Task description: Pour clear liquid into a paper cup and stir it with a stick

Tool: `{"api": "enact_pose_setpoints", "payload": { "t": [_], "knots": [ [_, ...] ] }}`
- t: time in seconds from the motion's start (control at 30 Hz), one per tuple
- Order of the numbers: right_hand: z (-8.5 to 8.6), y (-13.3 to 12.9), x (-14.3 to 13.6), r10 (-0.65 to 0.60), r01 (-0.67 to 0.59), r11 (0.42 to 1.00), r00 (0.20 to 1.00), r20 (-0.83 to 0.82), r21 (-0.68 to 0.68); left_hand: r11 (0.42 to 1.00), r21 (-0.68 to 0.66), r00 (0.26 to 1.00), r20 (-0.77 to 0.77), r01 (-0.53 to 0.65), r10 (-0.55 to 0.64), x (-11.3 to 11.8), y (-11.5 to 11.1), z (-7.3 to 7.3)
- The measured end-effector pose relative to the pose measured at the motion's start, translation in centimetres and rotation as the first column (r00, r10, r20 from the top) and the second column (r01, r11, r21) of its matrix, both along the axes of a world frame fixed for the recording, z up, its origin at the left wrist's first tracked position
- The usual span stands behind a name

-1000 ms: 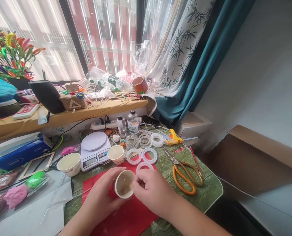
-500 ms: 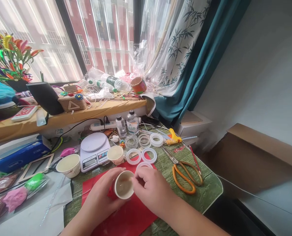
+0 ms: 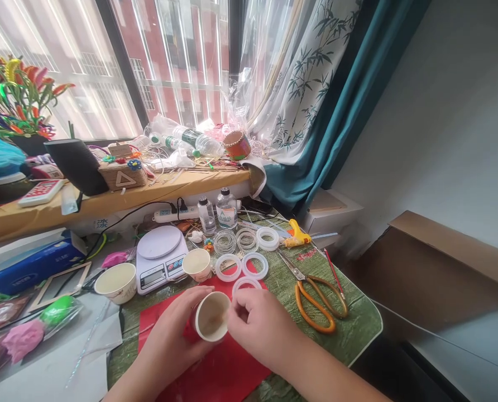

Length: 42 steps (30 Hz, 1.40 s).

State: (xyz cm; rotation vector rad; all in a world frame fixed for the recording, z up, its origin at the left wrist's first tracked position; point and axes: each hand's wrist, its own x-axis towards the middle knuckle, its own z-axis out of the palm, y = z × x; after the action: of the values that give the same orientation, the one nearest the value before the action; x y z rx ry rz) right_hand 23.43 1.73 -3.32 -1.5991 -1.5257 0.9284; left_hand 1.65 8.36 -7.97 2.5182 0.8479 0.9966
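Observation:
My left hand (image 3: 180, 329) is wrapped round a small paper cup (image 3: 212, 317), its mouth tilted toward me. Clear liquid seems to lie in the bottom. At the cup's right rim, my right hand (image 3: 255, 321) is closed in a pinch on what looks like a thin stick, mostly hidden by the fingers. Beneath both hands lies a red sheet (image 3: 228, 374). Just beyond them are pale ring moulds (image 3: 255, 265), one partly covered by my right hand. A second paper cup (image 3: 196, 265) stands behind the held one.
A kitchen scale (image 3: 161, 257) and a wider paper cup (image 3: 115, 283) stand left. Two clear bottles (image 3: 226, 209) are at the back. Orange-handled scissors (image 3: 316, 301), a red pencil (image 3: 334, 273) and a yellow glue gun (image 3: 298, 233) lie right, near the table edge (image 3: 378, 318).
My right hand has shifted slightly at the cup's rim, and less of the thin stick shows inside the cup. My left hand keeps its hold on the cup.

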Motion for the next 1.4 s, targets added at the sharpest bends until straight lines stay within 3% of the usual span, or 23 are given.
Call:
{"api": "enact_pose_setpoints", "payload": {
  "t": [0.2,0.47,0.67,0.77,1.13,1.4],
  "knots": [
    [0.5,0.3,0.3,-0.001,0.001,0.998,1.000,0.002,-0.060,1.000,-0.014,1.000,0.011,0.003,-0.002,0.2,0.1,-0.2],
    [0.4,0.4,0.0,-0.012,0.011,1.000,0.998,0.057,0.020,1.000,0.006,1.000,0.018,0.010,-0.010,0.3,0.0,0.4],
    [0.2,0.4,-0.2,-0.025,0.025,1.000,0.999,0.034,0.006,1.000,0.003,1.000,0.024,0.013,-0.013,0.3,-0.1,0.7],
    [0.2,0.3,-0.3,0.003,-0.001,0.999,0.999,0.038,-0.038,1.000,-0.029,1.000,0.024,0.011,-0.010,0.2,-0.2,0.6],
    [0.7,0.3,0.0,0.027,-0.029,0.999,0.996,0.087,0.021,0.996,-0.084,1.000,0.014,0.006,-0.004,-0.1,0.1,-0.6],
    [1.5,0.3,0.0,0.043,-0.039,0.999,0.983,0.176,-0.028,0.998,-0.060,1.000,0.013,0.010,-0.009,0.1,-0.1,0.3]
  ]
}}
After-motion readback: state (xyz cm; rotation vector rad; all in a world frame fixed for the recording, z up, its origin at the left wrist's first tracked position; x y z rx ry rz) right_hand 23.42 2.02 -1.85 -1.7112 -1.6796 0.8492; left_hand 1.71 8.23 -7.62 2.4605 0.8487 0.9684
